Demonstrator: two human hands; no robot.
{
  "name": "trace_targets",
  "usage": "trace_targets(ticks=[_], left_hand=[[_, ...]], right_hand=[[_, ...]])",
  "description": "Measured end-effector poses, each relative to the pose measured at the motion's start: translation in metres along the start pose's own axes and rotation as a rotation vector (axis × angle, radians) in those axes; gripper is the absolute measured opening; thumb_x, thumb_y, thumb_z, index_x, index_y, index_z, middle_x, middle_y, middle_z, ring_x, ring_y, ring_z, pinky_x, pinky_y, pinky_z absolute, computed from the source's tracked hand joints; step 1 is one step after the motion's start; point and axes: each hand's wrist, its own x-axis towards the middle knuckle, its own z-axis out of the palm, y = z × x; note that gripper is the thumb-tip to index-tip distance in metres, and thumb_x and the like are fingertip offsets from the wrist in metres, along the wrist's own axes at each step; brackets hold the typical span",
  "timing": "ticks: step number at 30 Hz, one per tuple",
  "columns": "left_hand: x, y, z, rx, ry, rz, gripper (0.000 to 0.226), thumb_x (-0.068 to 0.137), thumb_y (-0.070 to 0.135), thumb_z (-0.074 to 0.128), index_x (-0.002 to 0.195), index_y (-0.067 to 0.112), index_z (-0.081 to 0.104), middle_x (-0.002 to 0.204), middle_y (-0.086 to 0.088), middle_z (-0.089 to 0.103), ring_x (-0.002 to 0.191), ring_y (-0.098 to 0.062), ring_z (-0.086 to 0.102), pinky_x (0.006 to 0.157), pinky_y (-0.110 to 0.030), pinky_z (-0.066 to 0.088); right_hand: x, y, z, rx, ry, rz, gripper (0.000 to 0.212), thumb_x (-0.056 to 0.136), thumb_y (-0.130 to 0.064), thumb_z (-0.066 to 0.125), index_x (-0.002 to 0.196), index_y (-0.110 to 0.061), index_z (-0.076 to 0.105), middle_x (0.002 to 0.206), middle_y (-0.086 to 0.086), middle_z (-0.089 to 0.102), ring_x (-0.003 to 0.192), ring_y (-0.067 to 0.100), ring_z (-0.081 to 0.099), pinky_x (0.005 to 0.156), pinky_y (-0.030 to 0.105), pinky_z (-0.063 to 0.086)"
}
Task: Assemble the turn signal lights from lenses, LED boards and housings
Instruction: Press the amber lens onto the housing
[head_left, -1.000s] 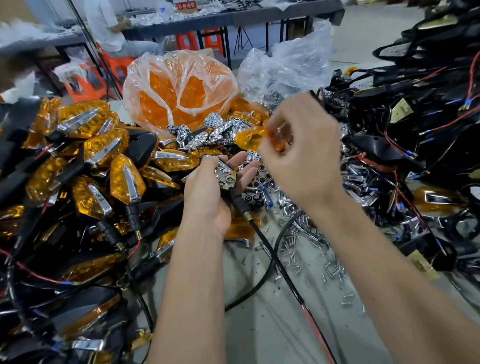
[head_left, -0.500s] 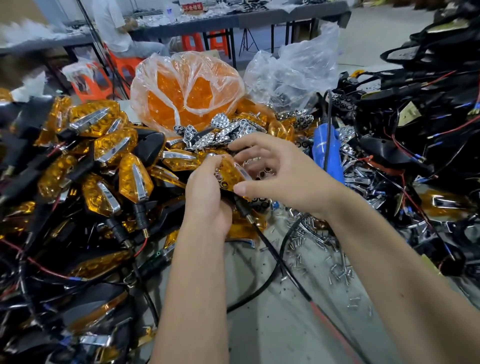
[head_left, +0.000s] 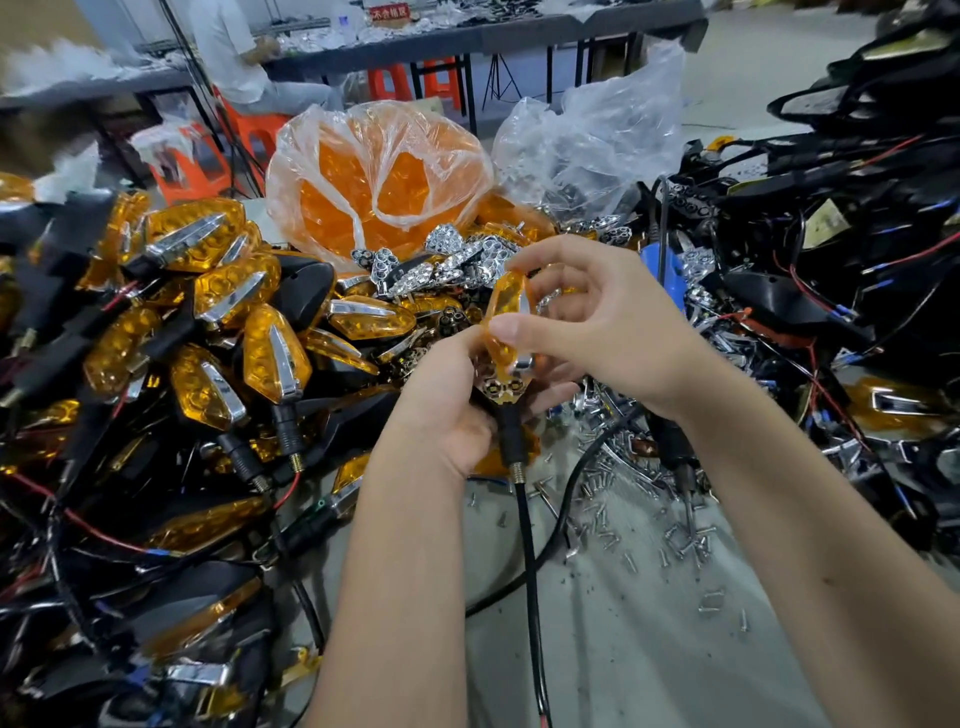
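The left hand (head_left: 447, 400) wraps its grip round a housing (head_left: 501, 395), stem and wire hanging toward the surface (head_left: 649, 649) — likely to keep the open face up. The right hand (head_left: 597, 322) pinches an amber lens (head_left: 506, 317), tilted on edge just above the housing — seemingly lining it up to seat. Loose screws (head_left: 644, 525) lie near.
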Motion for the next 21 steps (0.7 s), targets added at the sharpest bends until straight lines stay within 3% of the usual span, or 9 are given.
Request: trace_targets(ticks=[3,5,10,13,15,17,19,21], left_hand=[[0.001,-0.001,0.002,-0.038,-0.011,-0.013,0.058,0.105,0.019,0.04,0.067,0.011,0.083,0.082,-0.014,0.078,0.067,-0.029,0.077,0.055,-0.04,0.063],[0.002,0.0,0.001,-0.085,0.023,-0.041,0.057,0.105,0.02,0.041,0.068,0.006,0.082,0.082,-0.017,0.077,0.065,-0.032,0.076,0.055,-0.043,0.063],[-0.001,0.002,0.003,-0.069,0.08,-0.065,0.039,0.106,0.019,0.038,0.099,0.001,0.072,0.089,-0.02,0.076,0.068,-0.032,0.075,0.056,-0.047,0.063],[-0.001,0.003,0.004,-0.097,0.104,-0.083,0.038,0.107,0.019,0.037,0.105,0.002,0.071,0.094,-0.021,0.076,0.071,-0.033,0.075,0.055,-0.05,0.063],[-0.001,0.003,0.003,-0.103,0.105,-0.092,0.038,0.106,0.017,0.037,0.1,0.004,0.073,0.091,-0.02,0.076,0.07,-0.033,0.076,0.053,-0.048,0.061],[0.0,0.003,0.001,-0.125,0.069,-0.102,0.045,0.105,0.013,0.038,0.08,0.004,0.075,0.085,-0.021,0.076,0.068,-0.035,0.076,0.054,-0.053,0.062],[0.0,0.003,0.0,-0.144,0.025,-0.108,0.052,0.101,0.009,0.039,0.061,0.005,0.072,0.08,-0.021,0.075,0.067,-0.036,0.076,0.061,-0.062,0.062],[-0.001,0.004,0.0,-0.132,0.006,-0.126,0.043,0.093,0.006,0.042,0.058,0.007,0.067,0.079,-0.02,0.073,0.068,-0.036,0.075,0.07,-0.064,0.06]], right_hand=[[-0.001,-0.002,0.002,-0.091,-0.016,-0.01,0.05,0.074,-0.038,0.094,0.118,-0.034,0.071,0.105,0.001,0.065,0.07,0.027,0.074,0.047,0.046,0.062],[0.0,-0.001,0.002,-0.232,-0.005,-0.049,0.052,0.074,-0.04,0.093,0.121,-0.033,0.072,0.102,-0.001,0.066,0.074,0.024,0.071,0.049,0.042,0.063],[0.003,0.007,0.003,-0.343,0.012,-0.082,0.051,0.075,-0.047,0.091,0.119,-0.03,0.073,0.092,-0.004,0.07,0.076,0.011,0.067,0.066,0.024,0.058],[0.002,0.009,0.003,-0.292,-0.008,-0.038,0.053,0.078,-0.043,0.09,0.126,-0.029,0.073,0.084,-0.006,0.07,0.074,0.012,0.071,0.061,0.033,0.062],[0.0,0.008,0.002,-0.163,-0.049,0.008,0.054,0.08,-0.033,0.091,0.129,-0.028,0.071,0.084,-0.005,0.07,0.069,0.023,0.073,0.055,0.042,0.064],[-0.001,0.005,0.002,-0.134,-0.074,-0.008,0.055,0.08,-0.027,0.091,0.131,-0.03,0.07,0.094,-0.003,0.069,0.068,0.031,0.071,0.054,0.046,0.064],[-0.003,0.002,0.003,-0.136,-0.11,-0.052,0.058,0.078,-0.024,0.093,0.131,-0.033,0.07,0.106,-0.001,0.065,0.063,0.025,0.065,0.053,0.048,0.064],[-0.003,-0.001,0.003,-0.159,-0.14,-0.096,0.059,0.077,-0.024,0.094,0.129,-0.036,0.07,0.115,-0.004,0.062,0.062,0.017,0.058,0.052,0.047,0.064]])
